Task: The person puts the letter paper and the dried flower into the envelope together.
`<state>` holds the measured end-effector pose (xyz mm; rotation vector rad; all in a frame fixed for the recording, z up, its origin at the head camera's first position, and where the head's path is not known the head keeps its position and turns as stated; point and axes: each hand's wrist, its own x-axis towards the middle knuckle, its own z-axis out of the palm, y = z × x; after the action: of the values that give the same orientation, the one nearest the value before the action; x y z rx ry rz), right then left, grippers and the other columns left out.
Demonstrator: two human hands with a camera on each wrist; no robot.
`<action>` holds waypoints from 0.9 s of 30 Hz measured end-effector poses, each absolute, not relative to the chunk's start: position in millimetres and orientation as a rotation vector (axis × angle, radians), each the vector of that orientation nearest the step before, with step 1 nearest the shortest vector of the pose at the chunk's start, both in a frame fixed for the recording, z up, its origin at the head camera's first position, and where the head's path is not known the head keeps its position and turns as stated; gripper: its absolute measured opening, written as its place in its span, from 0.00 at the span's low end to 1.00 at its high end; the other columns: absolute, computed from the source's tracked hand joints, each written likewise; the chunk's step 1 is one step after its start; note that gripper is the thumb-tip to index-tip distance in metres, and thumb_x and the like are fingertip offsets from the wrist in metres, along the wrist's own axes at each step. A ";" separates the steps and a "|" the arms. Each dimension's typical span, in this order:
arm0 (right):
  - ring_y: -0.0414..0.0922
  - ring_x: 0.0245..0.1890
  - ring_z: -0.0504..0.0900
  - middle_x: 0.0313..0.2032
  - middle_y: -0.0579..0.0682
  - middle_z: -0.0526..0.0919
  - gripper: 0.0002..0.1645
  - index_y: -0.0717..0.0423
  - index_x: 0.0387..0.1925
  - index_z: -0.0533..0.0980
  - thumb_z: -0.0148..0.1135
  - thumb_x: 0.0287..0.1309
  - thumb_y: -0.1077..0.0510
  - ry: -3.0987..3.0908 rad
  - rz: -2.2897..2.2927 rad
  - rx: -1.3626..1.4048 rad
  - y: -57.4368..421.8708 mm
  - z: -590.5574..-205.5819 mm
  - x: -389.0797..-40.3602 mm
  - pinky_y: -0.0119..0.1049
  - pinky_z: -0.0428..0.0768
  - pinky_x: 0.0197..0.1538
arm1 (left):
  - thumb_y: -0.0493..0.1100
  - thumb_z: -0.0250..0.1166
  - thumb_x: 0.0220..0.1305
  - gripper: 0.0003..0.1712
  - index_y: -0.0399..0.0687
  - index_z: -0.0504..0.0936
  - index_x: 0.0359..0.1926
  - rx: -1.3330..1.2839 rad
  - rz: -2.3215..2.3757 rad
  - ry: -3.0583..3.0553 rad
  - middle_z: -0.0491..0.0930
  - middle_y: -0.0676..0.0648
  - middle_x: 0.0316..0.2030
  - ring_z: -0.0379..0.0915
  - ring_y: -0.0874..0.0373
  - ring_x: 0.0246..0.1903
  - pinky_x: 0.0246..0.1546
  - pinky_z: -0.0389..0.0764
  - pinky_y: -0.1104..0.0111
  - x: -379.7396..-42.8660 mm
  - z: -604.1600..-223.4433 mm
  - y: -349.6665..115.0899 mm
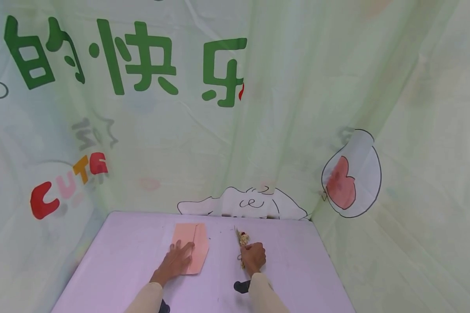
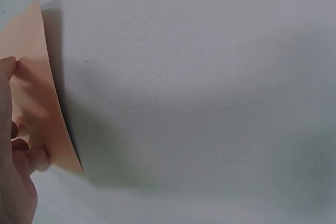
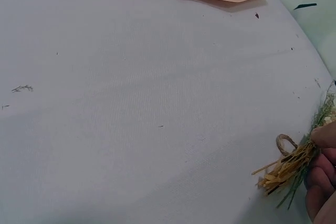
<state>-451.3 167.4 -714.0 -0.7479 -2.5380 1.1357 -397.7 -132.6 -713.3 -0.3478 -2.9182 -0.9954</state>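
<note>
A pink paper envelope (image 1: 201, 257) lies on the table, a flap edge running lengthwise along it. Resting on its left part is my left hand (image 1: 177, 260), fingers spread over the paper. In the left wrist view the fingertips touch the envelope (image 2: 39, 106), whose near edge lifts a little off the table. To the right, my right hand (image 1: 254, 257) grips a small bunch of dried flowers (image 1: 243, 238) by its middle. The right wrist view shows straw-coloured stems (image 3: 286, 174) and a twine loop (image 3: 283, 142) sticking out beside the fingers; the hand covers most of the blossoms.
The table (image 1: 297, 269) has a pale lilac cover. Small dried plant bits (image 3: 22, 88) are scattered on it. A printed curtain (image 1: 290, 108) hangs behind the table and along both sides. Dark straps (image 1: 241, 286) show at the wrists.
</note>
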 end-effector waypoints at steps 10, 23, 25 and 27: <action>0.61 0.36 0.88 0.31 0.61 0.91 0.09 0.64 0.32 0.89 0.75 0.55 0.60 -2.493 1.154 -0.751 162.7 -702.5 -450.2 0.61 0.81 0.48 | 0.47 0.62 0.79 0.24 0.51 0.74 0.70 -0.381 -0.986 -2.888 0.67 0.16 0.72 0.61 0.07 0.69 0.62 0.68 0.18 -397.3 -710.3 -132.7; 0.54 0.29 0.88 0.26 0.55 0.91 0.06 0.60 0.26 0.90 0.79 0.51 0.61 -2.440 1.229 -0.615 121.0 -686.5 -454.9 0.58 0.83 0.45 | 0.45 0.63 0.77 0.21 0.52 0.77 0.68 -0.363 -0.988 -2.923 0.70 0.19 0.72 0.64 0.10 0.69 0.62 0.72 0.21 -395.8 -698.6 -134.1; 0.53 0.28 0.88 0.25 0.55 0.91 0.05 0.60 0.26 0.90 0.80 0.51 0.61 -2.433 1.242 -0.603 111.7 -683.6 -454.6 0.57 0.83 0.43 | 0.44 0.64 0.77 0.21 0.51 0.77 0.68 -0.358 -1.001 -2.914 0.70 0.19 0.72 0.64 0.10 0.69 0.61 0.71 0.20 -394.9 -698.8 -133.8; 0.52 0.27 0.87 0.24 0.54 0.90 0.06 0.59 0.25 0.90 0.81 0.50 0.61 -2.432 1.250 -0.597 103.2 -681.3 -453.4 0.56 0.82 0.42 | 0.43 0.64 0.76 0.21 0.50 0.77 0.67 -0.367 -1.009 -2.893 0.69 0.17 0.71 0.64 0.08 0.68 0.60 0.71 0.19 -394.5 -700.5 -133.1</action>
<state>-453.4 103.2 -681.3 -0.5974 -2.4320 1.2499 -394.5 -133.1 -700.5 -0.3665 -2.8929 -1.0089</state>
